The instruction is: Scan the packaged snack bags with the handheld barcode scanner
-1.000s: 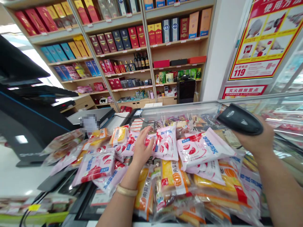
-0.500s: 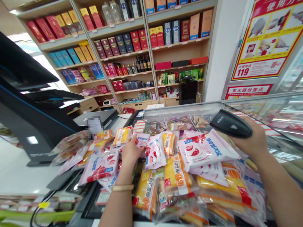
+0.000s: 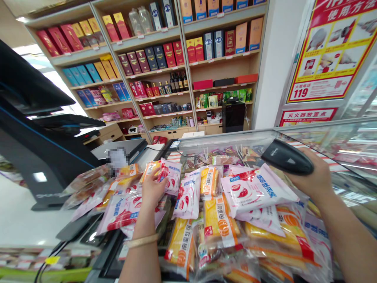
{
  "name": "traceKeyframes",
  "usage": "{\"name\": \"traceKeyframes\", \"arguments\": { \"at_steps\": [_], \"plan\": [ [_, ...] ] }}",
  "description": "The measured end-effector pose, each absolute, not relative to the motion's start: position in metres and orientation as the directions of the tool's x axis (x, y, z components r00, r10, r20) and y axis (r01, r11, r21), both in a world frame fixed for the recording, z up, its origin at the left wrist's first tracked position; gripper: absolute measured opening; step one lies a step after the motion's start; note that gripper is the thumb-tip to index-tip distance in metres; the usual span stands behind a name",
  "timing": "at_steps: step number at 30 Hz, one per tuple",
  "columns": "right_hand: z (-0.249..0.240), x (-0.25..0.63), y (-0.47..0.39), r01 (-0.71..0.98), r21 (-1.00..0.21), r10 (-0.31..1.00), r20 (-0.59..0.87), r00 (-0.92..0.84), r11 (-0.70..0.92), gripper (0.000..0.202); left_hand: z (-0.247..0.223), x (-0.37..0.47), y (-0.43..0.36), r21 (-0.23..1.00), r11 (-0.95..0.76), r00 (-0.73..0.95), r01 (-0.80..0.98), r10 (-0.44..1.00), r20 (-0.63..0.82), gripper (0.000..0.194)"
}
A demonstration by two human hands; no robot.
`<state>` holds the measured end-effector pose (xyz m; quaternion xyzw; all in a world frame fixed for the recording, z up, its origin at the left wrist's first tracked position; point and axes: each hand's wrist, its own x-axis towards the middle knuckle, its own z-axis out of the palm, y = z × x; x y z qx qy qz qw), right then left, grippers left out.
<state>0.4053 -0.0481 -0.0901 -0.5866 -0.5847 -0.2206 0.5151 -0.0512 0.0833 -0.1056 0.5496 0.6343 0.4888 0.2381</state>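
- Shop counter (image 3: 26,220) carried heaped snack packets.
- Left hand (image 3: 153,188) pinched a pink packet (image 3: 169,177) atop the heap.
- Right hand (image 3: 313,179) gripped the scanner (image 3: 287,157) above.
- Risk: slick neighbouring packets (image 3: 188,196) might slide off the heap.

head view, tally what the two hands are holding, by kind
pink-and-white plastic snack packet, in the left hand: 1
black plastic handheld scanner, in the right hand: 1
total: 2

Left hand (image 3: 151,189) forward, fingers curled; right hand (image 3: 312,181) raised, closed in a grip.
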Motion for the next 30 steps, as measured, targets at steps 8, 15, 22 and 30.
{"name": "traceKeyframes", "arguments": {
  "at_steps": [8,15,22,30],
  "plan": [
    [-0.087,0.41,-0.056,0.913,-0.336,0.379,0.895,0.234,0.23,0.037,-0.082,-0.026,0.069,0.757,0.085,-0.042,-0.648,0.988,-0.146,0.038],
    [-0.07,0.39,-0.071,0.924,-0.122,0.302,0.953,0.008,0.362,0.034,-0.083,-0.002,0.045,0.279,0.604,0.54,-0.747,0.795,-0.275,0.048],
    [-0.039,0.36,-0.08,0.877,0.043,0.389,0.885,-0.255,0.478,0.016,-0.084,0.005,0.039,0.351,0.703,0.652,-0.618,0.708,-0.271,0.044],
    [-0.038,0.348,-0.078,0.854,0.067,0.485,0.799,-0.356,0.516,0.012,-0.094,0.008,0.042,0.441,0.792,0.792,-0.423,0.559,-0.245,0.035]
  ]
}}
